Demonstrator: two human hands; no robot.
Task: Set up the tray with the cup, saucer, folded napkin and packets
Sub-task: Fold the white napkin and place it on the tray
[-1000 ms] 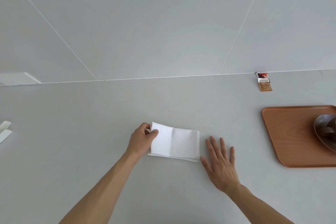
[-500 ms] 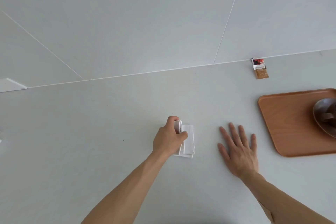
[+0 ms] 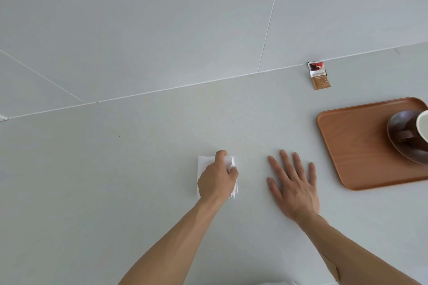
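One wooden tray [image 3: 361, 146] holds one brown saucer [image 3: 400, 148] with one cup [image 3: 414, 132] on it, both cut by the frame edge. One packet [image 3: 319, 75] lies beyond the tray, its print too small to read. Left of the tray, the right hand [image 3: 294, 185] rests flat, fingers spread; farther left, the left hand [image 3: 217, 180] grips the one folded white napkin [image 3: 205, 166] on the counter [image 3: 115, 169].

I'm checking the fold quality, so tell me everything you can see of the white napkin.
The napkin is white, thin and paper-like, folded into a narrow upright rectangle lying flat on the pale grey counter. Several stacked layer edges show along its right side. The left hand covers most of it, fingers curled over the right edge in a pinching grip. The right hand rests flat on the counter beside it, not touching it. It lies well left of the wooden tray.
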